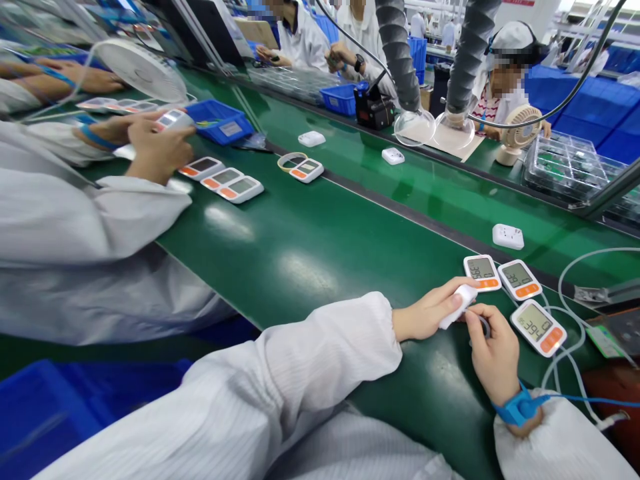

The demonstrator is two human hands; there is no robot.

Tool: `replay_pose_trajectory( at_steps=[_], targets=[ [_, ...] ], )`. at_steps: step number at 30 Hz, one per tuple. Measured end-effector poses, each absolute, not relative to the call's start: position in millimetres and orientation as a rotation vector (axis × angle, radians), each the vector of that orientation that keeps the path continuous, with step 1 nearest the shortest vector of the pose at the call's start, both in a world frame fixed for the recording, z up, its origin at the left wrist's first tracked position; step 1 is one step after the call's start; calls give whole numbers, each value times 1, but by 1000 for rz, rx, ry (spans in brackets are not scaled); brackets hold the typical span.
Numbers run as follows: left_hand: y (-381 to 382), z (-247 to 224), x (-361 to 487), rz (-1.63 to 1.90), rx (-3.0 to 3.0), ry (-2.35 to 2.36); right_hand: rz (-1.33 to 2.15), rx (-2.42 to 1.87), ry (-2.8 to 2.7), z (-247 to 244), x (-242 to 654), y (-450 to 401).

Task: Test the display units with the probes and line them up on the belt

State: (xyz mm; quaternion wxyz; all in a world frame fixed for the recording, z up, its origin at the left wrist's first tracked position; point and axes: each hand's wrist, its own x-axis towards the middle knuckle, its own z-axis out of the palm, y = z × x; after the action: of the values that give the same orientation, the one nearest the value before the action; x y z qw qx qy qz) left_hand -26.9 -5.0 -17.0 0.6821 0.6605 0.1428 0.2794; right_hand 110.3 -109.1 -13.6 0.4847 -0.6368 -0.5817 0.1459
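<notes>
White plastic box-shaped device (461,305), left of rounded white-and-orange meter (539,327): our left grip (425,315) closed round device; our right grip (496,350) beside it, hold unclear. Three such meters show digits; we judge held device unfinished.

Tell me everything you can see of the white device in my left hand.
The white device is small, with rounded edges and a smooth, plastic-looking shell. Your left hand grips it at a slant over the green tabletop, the fingers hiding part of it. It shows mostly side-on, so its face cannot be made out. Your right hand has its fingertips by its near edge, where a thin cable shows; whether that is plugged in is unclear.
</notes>
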Motion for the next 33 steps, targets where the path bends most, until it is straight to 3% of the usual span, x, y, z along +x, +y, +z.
replay_pose_trajectory(
  at_steps=[17,33],
  targets=[
    [-8,-16,-28,651,1588,328,221,-1491,-1509,-12,109,-108],
    [-6,-15,-28,642,1584,353,324,-1532,-1386,-18,111,-110]
  ],
)
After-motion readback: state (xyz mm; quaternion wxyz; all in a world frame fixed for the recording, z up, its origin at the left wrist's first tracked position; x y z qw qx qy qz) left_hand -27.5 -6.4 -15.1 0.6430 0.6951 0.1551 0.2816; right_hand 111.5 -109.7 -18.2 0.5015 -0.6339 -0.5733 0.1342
